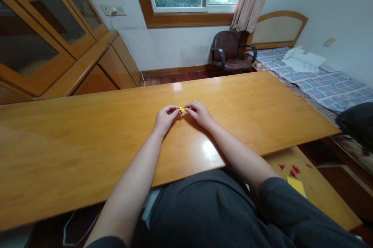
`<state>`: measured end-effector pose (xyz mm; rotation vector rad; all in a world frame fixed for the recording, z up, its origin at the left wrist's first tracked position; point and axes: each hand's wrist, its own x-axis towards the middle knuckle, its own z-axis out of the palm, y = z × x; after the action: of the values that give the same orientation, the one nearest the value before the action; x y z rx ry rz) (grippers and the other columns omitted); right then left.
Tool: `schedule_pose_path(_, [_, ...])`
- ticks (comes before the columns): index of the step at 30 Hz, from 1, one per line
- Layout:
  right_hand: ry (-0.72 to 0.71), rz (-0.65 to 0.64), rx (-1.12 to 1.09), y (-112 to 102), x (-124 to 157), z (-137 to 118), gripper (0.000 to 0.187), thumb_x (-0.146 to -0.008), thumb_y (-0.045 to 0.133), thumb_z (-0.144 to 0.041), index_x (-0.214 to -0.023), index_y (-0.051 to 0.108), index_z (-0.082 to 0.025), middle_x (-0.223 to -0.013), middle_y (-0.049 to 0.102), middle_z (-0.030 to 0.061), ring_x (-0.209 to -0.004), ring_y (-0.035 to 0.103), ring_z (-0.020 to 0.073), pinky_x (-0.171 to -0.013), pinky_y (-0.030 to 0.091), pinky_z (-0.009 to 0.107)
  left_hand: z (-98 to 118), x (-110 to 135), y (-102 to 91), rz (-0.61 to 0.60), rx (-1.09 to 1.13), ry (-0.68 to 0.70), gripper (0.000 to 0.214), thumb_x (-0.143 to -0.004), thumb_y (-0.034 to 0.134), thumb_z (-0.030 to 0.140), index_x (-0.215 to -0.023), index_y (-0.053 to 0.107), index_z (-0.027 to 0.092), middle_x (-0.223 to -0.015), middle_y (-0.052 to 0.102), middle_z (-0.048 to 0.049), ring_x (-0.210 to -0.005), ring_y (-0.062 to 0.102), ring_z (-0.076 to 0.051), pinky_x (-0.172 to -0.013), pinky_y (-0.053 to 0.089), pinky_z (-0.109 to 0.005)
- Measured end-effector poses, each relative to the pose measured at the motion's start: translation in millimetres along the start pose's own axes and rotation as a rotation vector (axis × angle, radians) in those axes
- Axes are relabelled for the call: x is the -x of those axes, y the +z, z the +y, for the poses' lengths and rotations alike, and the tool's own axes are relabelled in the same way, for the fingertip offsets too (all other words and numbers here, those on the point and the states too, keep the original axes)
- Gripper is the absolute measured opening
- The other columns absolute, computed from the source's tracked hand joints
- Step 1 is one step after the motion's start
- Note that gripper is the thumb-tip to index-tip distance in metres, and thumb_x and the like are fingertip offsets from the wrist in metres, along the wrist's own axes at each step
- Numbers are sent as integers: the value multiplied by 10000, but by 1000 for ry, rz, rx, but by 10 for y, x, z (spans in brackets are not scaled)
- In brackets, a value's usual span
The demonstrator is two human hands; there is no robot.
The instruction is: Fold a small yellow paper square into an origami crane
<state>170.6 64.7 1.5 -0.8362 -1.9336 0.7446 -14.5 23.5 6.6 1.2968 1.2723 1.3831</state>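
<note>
A small folded piece of yellow paper [182, 109] lies between my two hands on the long wooden table [87, 143]. My left hand [166, 118] pinches its left side with closed fingertips. My right hand [198, 113] pinches the right side the same way. Most of the paper is hidden by my fingers. Both forearms rest over the table's near edge.
A lower wooden surface [320, 189] at my right holds several small red folded paper pieces [293, 170] and a yellow paper sheet [296, 186]. A dark armchair [230, 50] stands under the window. A bed [320, 77] runs along the right wall; wooden cabinets [58, 38] stand at the left.
</note>
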Motion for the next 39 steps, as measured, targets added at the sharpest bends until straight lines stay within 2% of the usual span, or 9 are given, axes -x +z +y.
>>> schedule_pose_path(7, [154,29,-200,12,-8,9,198,-875,654,-339,-943,728,-169,-897,719,50,-705,651,127,-718,520,260,26,13,6,32,36,4,401,-686,804,480,-880,708,143,-833,748,-82,-769,698,-191,-801,561,-331])
schedule_pose_path(15, [185,24,-276,22,-4,45,247,-846,678,-374,-956,728,-158,-901,729,56,-692,655,125,-694,523,252,3,2,-8,57,43,14,408,-692,798,481,-897,705,141,-857,750,-88,-773,700,-191,-796,572,-338])
schedule_pose_path(20, [210,33,-301,29,-9,15,229,-823,687,-358,-914,738,-154,-859,730,46,-680,643,120,-683,510,241,-5,2,-2,32,69,3,398,-691,804,467,-897,708,141,-841,749,-80,-759,696,-184,-800,564,-330])
schedule_pose_path(30, [375,25,-499,40,-19,-64,275,-753,727,-414,-854,746,-158,-790,737,33,-633,626,120,-623,497,231,-12,3,9,-2,45,25,359,-702,796,451,-872,717,144,-829,750,-69,-770,694,-182,-817,550,-321])
schedule_pose_path(34, [407,24,-504,40,-21,-48,282,-719,749,-415,-836,750,-158,-771,738,32,-636,639,128,-627,499,235,-3,13,12,0,17,43,332,-714,786,436,-877,721,154,-823,750,-63,-782,699,-190,-820,553,-329])
schedule_pose_path(39, [355,36,-369,31,-6,-45,243,-742,736,-374,-846,764,-156,-764,747,41,-651,650,137,-630,496,238,-15,14,11,7,2,58,319,-725,781,421,-889,721,153,-820,746,-56,-770,694,-183,-813,555,-326])
